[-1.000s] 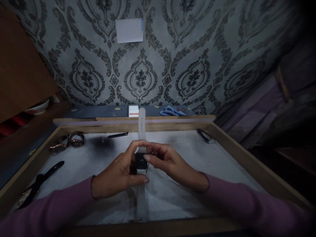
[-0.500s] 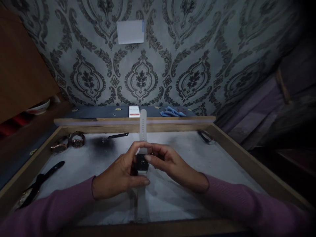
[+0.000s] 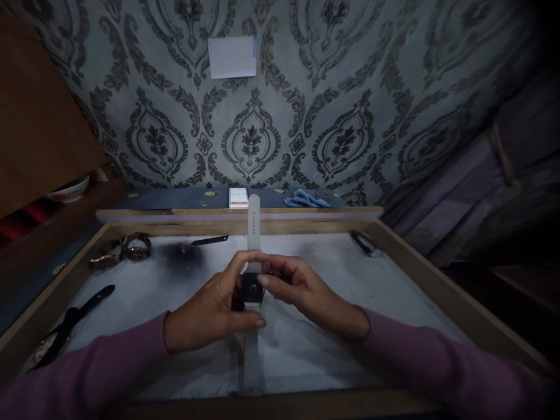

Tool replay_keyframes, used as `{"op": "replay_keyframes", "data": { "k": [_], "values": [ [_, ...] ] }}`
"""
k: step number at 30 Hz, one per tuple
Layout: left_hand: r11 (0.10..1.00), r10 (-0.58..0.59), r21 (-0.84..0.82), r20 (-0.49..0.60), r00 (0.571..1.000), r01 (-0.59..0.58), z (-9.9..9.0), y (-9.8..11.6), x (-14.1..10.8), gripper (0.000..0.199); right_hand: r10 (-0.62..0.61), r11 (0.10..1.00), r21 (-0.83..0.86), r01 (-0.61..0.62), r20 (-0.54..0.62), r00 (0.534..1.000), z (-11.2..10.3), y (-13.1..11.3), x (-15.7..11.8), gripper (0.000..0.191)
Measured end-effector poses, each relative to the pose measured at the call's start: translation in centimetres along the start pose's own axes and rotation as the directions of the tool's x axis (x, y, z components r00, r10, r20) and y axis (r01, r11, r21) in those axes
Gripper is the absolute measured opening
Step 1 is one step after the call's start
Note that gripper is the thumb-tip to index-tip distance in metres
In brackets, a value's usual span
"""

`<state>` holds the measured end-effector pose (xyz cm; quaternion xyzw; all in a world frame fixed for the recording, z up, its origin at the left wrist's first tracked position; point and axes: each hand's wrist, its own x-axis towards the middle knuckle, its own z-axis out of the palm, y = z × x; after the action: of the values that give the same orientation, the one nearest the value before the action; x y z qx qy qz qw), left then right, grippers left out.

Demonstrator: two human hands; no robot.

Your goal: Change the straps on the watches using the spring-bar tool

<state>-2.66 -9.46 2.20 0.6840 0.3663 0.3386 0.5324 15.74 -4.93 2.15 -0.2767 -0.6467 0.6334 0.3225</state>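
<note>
Your left hand (image 3: 205, 306) is clamped around a square, black-faced smartwatch (image 3: 252, 290) with a long whitish strap (image 3: 254, 224), thumb across the lower strap. Your right hand (image 3: 306, 291) sets its thumb at the face's right edge; whether its fingers grip, I cannot tell. The watch is over a white-floored, wooden-walled tray (image 3: 429, 277).

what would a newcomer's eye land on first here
Probably the pale-strapped smartwatch at the centre, held over the tray in the left hand, with the right hand at its right edge. Next, perhaps, the small bright rectangle just beyond the tray's far rim. Then the bold, dark-patterned wallpaper filling the background.
</note>
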Motion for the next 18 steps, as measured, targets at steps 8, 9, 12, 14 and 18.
{"op": "replay_keyframes", "data": {
  "k": [8,9,12,14,18],
  "values": [
    [1.0,-0.009,0.016,-0.013,1.0,0.009,0.0,-0.5,0.0,0.069,0.015,1.0,-0.025,-0.015,0.004,1.0,-0.1,0.3,0.0,0.032],
    [1.0,-0.01,0.008,-0.011,1.0,0.01,0.0,-0.6,0.1,0.069,0.015,1.0,-0.025,-0.015,0.005,1.0,-0.2,0.4,0.0,0.031],
    [1.0,-0.02,0.002,-0.008,1.0,0.02,0.0,-0.8,0.1,0.069,0.008,1.0,-0.029,-0.008,0.004,1.0,-0.2,0.8,0.2,0.031],
    [0.999,-0.026,0.019,-0.01,1.0,0.026,0.0,-1.0,0.1,0.069,0.005,0.999,-0.038,-0.005,0.007,1.0,-0.2,0.9,0.3,0.032],
    [0.995,-0.009,0.097,-0.029,1.0,0.012,-0.1,-1.4,0.1,0.07,0.0,0.996,-0.084,0.001,0.008,1.0,-0.3,1.2,0.4,0.033]
  ]
}}
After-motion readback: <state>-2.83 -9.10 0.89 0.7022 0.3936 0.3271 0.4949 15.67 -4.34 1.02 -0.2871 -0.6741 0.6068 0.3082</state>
